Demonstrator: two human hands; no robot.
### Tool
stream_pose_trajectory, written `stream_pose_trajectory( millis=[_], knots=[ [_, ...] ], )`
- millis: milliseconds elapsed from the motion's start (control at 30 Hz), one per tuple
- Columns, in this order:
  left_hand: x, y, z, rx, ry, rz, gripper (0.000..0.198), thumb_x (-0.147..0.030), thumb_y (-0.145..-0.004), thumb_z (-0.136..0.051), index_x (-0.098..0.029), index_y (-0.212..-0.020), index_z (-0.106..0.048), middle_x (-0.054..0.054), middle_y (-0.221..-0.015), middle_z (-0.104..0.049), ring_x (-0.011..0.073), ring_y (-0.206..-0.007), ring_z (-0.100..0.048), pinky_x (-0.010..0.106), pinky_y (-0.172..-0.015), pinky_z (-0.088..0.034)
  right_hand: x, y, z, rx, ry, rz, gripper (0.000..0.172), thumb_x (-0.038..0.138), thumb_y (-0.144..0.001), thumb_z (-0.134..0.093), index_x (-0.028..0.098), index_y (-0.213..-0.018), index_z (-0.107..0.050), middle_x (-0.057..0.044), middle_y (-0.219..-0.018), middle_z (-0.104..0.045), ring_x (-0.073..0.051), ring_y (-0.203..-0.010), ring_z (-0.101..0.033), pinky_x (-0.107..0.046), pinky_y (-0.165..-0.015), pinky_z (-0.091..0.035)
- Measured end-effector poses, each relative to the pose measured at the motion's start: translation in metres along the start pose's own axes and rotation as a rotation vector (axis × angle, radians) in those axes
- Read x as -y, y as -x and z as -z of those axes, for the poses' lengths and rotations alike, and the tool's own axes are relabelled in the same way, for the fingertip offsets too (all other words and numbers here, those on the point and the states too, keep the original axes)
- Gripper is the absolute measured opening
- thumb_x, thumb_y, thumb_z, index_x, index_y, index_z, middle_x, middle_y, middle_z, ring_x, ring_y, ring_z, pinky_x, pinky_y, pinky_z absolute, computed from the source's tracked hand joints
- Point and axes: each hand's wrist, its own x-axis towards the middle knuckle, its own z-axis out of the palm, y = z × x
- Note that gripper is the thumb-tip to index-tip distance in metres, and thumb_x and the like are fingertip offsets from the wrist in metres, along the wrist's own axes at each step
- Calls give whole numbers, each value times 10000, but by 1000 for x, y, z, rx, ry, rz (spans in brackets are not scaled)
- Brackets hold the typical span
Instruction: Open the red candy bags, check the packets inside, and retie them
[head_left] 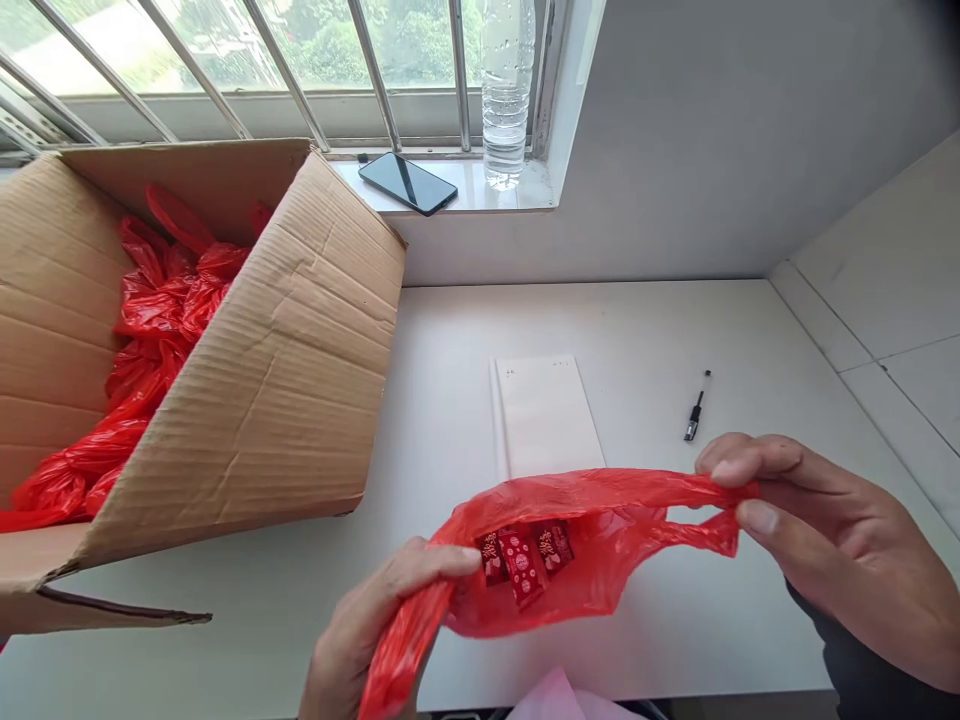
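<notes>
A red plastic bag (577, 600) hangs stretched between my two hands above the front of the white table. Its mouth gapes toward me, and several small dark-red wrapped packets (523, 565) lie inside. My left hand (375, 620) is closed on the bag's left side, thumb over the rim, with a handle trailing down past the fingers. At the other end, my right hand (832, 530) pinches the right handle between thumb and fingers. A gap shows between the two strands of that handle.
At left stands an open cardboard box (277, 350) with crumpled red plastic bags (165, 330) inside. A white notepad (551, 415) and a pen (696, 412) lie on the table (450, 400). A phone (409, 183) and water bottle (506, 110) sit on the windowsill. Pink material (562, 697) shows at the bottom edge.
</notes>
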Motion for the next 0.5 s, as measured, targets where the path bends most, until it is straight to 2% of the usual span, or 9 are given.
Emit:
stream_pose_trajectory(
  millis=[100,167,200,233,300,367,400,433,500],
  knots=[
    [8,-12,1,-35,-205,-186,253,-193,-942,-567,-310,-1078,-745,53,-998,-677,202,-924,-620,263,-742,-529,-4,-6,-3,105,-51,197,113,306,-946,-580,364,-899,-665,-28,-883,-591,-180,-725,-599,-289,-578,-548],
    [7,-17,-2,-87,-266,-238,180,-220,-951,-574,-271,-1003,-739,69,-996,-659,230,-1074,-566,311,-900,-495,-6,-11,-8,188,-130,280,172,246,-974,-527,370,-989,-644,-21,-914,-599,-161,-716,-607,-273,-565,-544],
    [6,-18,-4,-89,-200,-217,181,-265,-977,-543,-251,-933,-717,72,-964,-661,236,-1108,-552,333,-946,-473,-6,-13,-11,213,-157,300,189,226,-982,-512,365,-1015,-635,-14,-904,-597,-144,-688,-602,-255,-549,-533],
    [4,-18,-7,-56,-67,-154,243,-318,-1006,-492,-237,-867,-674,67,-889,-663,232,-1079,-568,347,-949,-470,-4,-14,-15,216,-161,305,185,217,-984,-511,352,-1017,-634,-6,-881,-590,-124,-648,-587,-234,-531,-516],
    [0,-19,-15,71,318,74,370,-419,-1041,-376,-226,-780,-553,11,-630,-564,188,-780,-613,327,-804,-511,3,-12,-24,166,-106,288,118,242,-973,-554,317,-968,-645,1,-843,-585,-101,-612,-562,-203,-518,-491],
    [-5,-20,-24,173,592,319,422,-501,-1037,-333,-224,-749,-470,-64,-494,-345,118,-477,-442,259,-582,-467,11,-8,-31,86,-20,264,29,305,-943,-621,299,-938,-649,-1,-861,-602,-98,-632,-576,-189,-546,-506],
    [-7,-20,-28,181,610,390,417,-523,-1024,-366,-222,-752,-468,-78,-495,-295,99,-438,-380,235,-527,-429,15,-7,-34,61,25,257,45,335,-927,-648,300,-955,-648,-1,-887,-616,-102,-655,-598,-188,-580,-531],
    [-9,-19,-32,154,549,421,387,-525,-1005,-426,-220,-778,-500,-75,-516,-323,93,-444,-385,221,-509,-415,18,-6,-36,56,73,265,95,359,-914,-666,306,-989,-644,-1,-914,-632,-110,-687,-626,-190,-621,-556],
    [-12,-15,-41,67,293,357,272,-494,-950,-559,-228,-980,-610,-17,-660,-551,121,-566,-542,221,-551,-469,24,-6,-40,102,166,330,165,368,-905,-677,319,-1054,-624,6,-927,-658,-124,-742,-666,-199,-688,-588]
  ],
)
